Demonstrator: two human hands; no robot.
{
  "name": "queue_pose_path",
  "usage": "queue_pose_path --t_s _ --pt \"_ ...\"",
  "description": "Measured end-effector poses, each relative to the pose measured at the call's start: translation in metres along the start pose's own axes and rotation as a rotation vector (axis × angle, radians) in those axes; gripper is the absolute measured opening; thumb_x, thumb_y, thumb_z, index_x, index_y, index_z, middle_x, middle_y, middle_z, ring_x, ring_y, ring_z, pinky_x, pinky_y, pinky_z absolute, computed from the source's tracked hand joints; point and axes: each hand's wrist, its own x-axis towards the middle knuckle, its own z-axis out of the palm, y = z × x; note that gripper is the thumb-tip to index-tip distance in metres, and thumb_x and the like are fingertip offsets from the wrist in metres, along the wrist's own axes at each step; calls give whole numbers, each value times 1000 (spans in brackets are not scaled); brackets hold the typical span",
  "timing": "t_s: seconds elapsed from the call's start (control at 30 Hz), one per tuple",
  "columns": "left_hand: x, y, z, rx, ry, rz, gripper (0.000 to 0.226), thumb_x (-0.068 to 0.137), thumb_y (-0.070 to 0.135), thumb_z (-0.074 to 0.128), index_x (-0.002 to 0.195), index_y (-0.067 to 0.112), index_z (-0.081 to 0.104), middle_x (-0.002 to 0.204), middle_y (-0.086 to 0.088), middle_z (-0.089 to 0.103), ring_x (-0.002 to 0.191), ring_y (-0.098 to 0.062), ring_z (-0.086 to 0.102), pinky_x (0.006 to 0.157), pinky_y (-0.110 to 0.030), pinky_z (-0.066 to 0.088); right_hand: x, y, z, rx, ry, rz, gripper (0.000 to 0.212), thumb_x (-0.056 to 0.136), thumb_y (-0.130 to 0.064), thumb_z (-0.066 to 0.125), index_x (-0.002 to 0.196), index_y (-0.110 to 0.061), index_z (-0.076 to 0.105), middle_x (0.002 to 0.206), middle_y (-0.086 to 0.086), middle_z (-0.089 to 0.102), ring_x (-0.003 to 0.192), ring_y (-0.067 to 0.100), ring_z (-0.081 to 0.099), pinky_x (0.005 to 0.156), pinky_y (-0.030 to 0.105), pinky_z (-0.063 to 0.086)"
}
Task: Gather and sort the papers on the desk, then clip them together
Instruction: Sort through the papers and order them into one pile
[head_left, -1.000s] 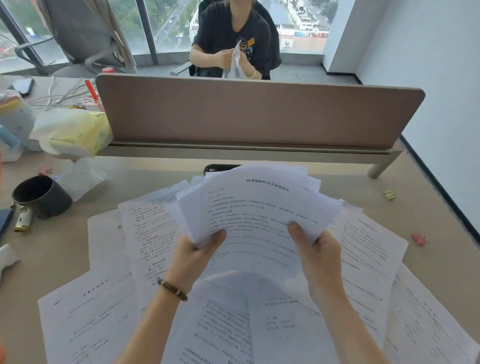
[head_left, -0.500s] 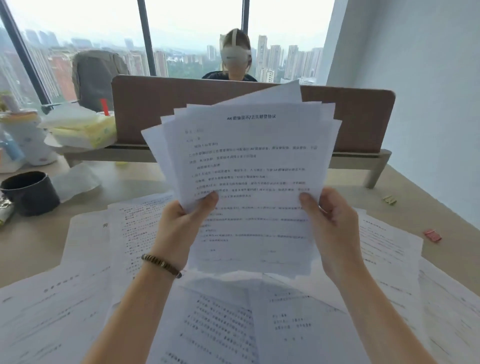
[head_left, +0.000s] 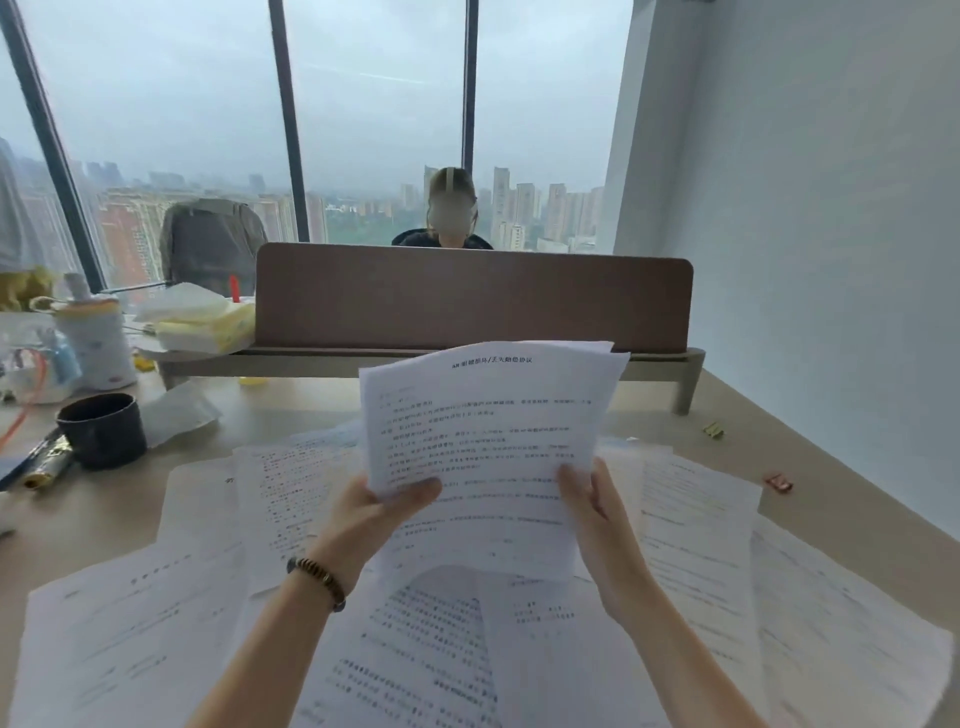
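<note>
I hold a stack of printed white papers (head_left: 488, 441) upright above the desk. My left hand (head_left: 371, 519) grips its lower left side, thumb on the front sheet. My right hand (head_left: 597, 525) grips the lower right side. More printed sheets (head_left: 696, 525) lie spread and overlapping on the desk below and around my hands. A red binder clip (head_left: 777, 482) and a yellow-green binder clip (head_left: 713, 429) lie on the desk to the right, apart from the sheets.
A brown divider panel (head_left: 467, 296) stands across the desk's far edge, with a person seated behind it. At the left are a dark cup (head_left: 102, 429), a tissue pack (head_left: 202, 325), a covered bottle (head_left: 96, 340) and a pen (head_left: 44, 465). A wall runs along the right.
The stack went from fanned out to squared up, with the sheets nearly aligned. My view tilted up, then the stack sank lower in it. Both hands kept their grip.
</note>
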Motion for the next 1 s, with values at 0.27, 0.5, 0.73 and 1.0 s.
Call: queue_pose_path --t_s 0.27,0.5,0.73,1.0 --pt "24 0 -6 -24 -59 66 25 80 31 76 104 23 76 107 -2 77 101 -24 72 84 -41 60 20 8 14 -108 30 -69 16 102 -36 52 118 -35 50 106 -24 67 97 -1 67 82 36 61" --pt "39 -26 -16 66 -26 36 34 74 49 73 102 29 76 107 -1 77 101 -26 71 87 -51 58 24 26 24 -226 6 17 8 106 -23 46 112 -19 44 107 -12 64 84 -12 64 62 12 53" --pt "40 -3 -26 149 43 -6 16 95 23 61 99 13 73 93 -3 78 88 -28 75 72 -41 62 18 -7 16 -347 -13 34 19 103 -30 49 117 -33 62 111 -13 71 100 8 68 77 24 54" --pt "12 -39 -71 298 68 -263 21 97 24 58 103 9 71 104 -13 75 93 -32 72 91 -52 56 5 26 -28 -1167 -67 427 67 96 -68 27 156 -42 15 159 21 26 146 39 27 114 54 23"
